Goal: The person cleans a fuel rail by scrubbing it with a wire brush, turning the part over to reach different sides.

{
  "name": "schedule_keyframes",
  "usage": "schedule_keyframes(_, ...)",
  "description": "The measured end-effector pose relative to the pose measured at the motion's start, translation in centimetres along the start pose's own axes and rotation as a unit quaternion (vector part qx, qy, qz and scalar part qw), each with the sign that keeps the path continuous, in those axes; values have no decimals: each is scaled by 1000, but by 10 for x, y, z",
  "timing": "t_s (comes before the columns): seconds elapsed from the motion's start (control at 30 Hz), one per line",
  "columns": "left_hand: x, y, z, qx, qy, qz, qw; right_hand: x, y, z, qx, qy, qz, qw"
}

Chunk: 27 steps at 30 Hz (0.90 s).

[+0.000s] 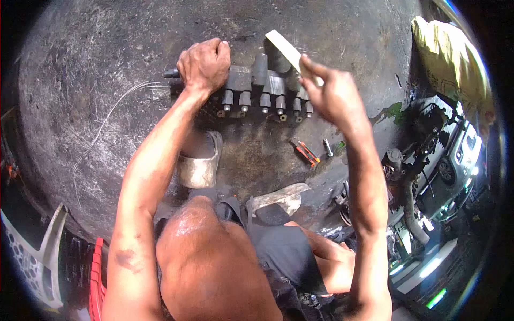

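Note:
A dark engine part (238, 78), long and blocky, lies on the floor with a row of several short stubs along its near side. My left hand (204, 67) is closed over its left end, and the hand itself hides what the fingers grip there. My right hand (334, 93) is above the right end, slightly blurred. Pinched between its thumb and fingers is a flat pale strip (284, 49), tilted up to the left. I cannot make out what the strip is made of. The right end of the part is partly hidden behind that hand.
Orange-handled tools (306, 154) and a bolt (327, 147) lie on the stained floor (107, 64). My sandals (199, 171) stand close below the part. Engine parts (409, 187) and a covered bundle (450, 69) are at the right. A red plastic piece (97, 273) is at lower left.

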State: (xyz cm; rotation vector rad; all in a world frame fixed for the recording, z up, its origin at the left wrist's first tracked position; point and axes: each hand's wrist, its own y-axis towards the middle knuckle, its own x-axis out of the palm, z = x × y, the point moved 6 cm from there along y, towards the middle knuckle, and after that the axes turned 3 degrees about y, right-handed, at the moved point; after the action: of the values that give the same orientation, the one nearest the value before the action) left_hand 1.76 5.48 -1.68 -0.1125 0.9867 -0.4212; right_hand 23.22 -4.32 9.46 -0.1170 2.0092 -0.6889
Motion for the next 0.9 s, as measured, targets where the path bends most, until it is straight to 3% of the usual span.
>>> schedule_keyframes(0.07,1,-6,-1,-10,12,-8,1000,-24,-6,-9,-19,38,41,998)
schedule_keyframes(0.1,7,4,8,6,-18,8,1000,-54,-26,-21,-35,-11,63,997)
schedule_keyframes(0.17,4,0,4,7,-1,20,1000,-66,-63,-30,-30,71,83,994)
schedule_keyframes(0.23,1,-1,2,-12,4,17,1000,-43,-80,-17,7,47,37,998)
schedule_keyframes(0.3,3,0,0,-25,0,-4,1000,-9,-49,17,64,-129,-24,989)
schedule_keyframes(0.37,4,-1,0,-13,0,-8,1000,-26,-25,36,66,-26,-24,997)
schedule_keyframes(0.5,1,-1,0,-20,10,5,1000,-85,-66,0,27,49,77,995)
schedule_keyframes(0.57,7,2,-4,-35,30,-5,999,-61,-86,0,5,109,50,993)
schedule_keyframes(0.63,5,0,-1,-39,24,3,999,-24,-71,0,34,16,-52,998)
schedule_keyframes(0.7,6,-1,-3,-16,27,-4,999,9,-36,35,-17,68,75,995)
schedule_keyframes(0.77,7,-1,-7,-17,13,-18,1000,-7,-21,46,17,63,151,986)
schedule_keyframes(0.83,8,0,-8,-15,28,-14,999,-41,-42,44,-37,78,245,966)
schedule_keyframes(0.9,9,1,-7,-25,32,-20,999,-50,-86,36,64,108,194,973)
